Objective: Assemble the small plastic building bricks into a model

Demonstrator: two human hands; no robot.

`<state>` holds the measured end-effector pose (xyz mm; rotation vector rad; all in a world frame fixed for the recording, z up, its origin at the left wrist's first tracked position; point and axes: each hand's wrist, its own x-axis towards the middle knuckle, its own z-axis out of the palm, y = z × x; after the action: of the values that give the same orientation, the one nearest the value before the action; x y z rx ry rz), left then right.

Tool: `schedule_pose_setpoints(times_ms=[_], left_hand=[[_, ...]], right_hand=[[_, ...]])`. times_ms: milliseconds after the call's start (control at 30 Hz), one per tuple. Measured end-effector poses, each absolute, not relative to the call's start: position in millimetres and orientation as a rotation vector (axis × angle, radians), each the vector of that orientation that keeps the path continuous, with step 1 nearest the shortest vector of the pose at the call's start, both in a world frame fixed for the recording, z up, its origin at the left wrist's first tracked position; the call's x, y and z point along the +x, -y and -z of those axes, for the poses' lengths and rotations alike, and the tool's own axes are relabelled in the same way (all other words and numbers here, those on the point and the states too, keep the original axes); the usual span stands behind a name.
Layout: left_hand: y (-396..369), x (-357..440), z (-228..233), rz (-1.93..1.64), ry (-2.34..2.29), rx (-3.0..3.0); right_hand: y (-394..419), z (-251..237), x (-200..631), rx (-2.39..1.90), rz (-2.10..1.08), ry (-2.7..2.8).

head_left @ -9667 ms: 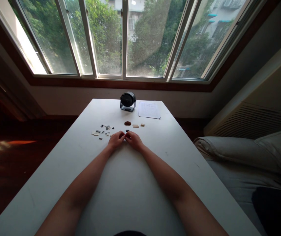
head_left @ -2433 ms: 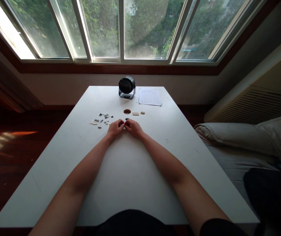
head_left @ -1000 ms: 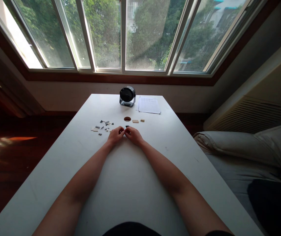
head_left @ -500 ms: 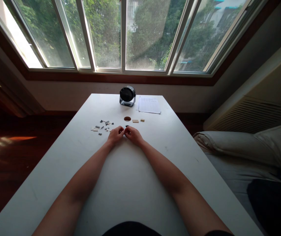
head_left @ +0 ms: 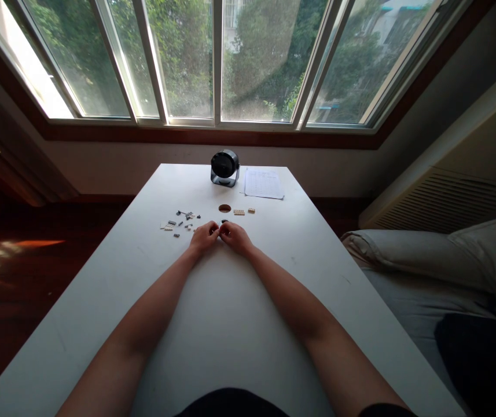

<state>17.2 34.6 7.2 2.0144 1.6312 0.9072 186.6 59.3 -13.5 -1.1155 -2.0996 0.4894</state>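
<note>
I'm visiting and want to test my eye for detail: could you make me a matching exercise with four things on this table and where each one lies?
Things:
1. small black fan
2. sheet of paper
3. scattered small bricks
4. round brown hole

Places:
A. left of the left hand
B. far edge of the table, centre
C. just beyond both hands' fingertips
D. right of the fan

Pairs: 1-B, 2-D, 3-A, 4-C

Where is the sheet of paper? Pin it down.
In the head view, the sheet of paper lies at the far end of the white table, just right of the small black fan, beyond both hands.
</note>
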Motion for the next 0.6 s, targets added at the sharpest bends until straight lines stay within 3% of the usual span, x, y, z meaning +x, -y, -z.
schedule_pose_setpoints(times_ms=[600], left_hand=[[-34.1,16.5,-7.8,-0.896,-1.622,2.029]], right_hand=[[-61.6,14.0,187.6,-1.099,-0.473,2.135]])
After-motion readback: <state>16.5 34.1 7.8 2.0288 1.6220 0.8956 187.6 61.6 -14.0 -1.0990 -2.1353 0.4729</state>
